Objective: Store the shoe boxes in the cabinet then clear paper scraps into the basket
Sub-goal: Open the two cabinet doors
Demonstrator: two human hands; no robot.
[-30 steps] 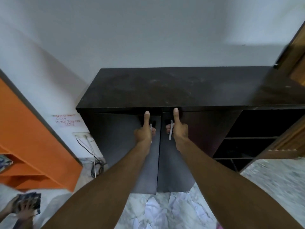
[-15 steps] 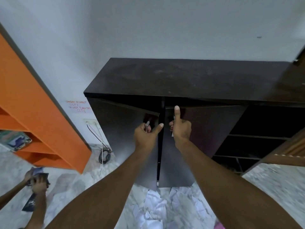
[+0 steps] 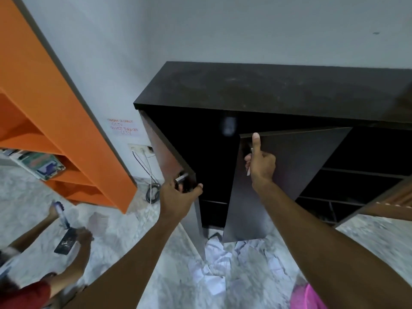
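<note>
A low black cabinet stands against the wall with both doors swung partly outward. My left hand grips the metal handle of the left door, which is pulled far out to the left. My right hand holds the handle of the right door, thumb up along its edge. The inside between the doors is dark, with a shelf edge faintly visible. White crumpled paper scraps lie on the marble floor below the doors. No shoe boxes or basket can be seen.
An orange shelf unit stands at the left with books on a shelf. A cable hangs from a wall socket beside the cabinet. Another person's hands hold a phone at lower left. Open black shelves sit to the right; something pink at the bottom.
Both doors were shut a second ago; I have pulled them outward, the left much farther than the right. My view has shifted so the cabinet sits more to the right.
</note>
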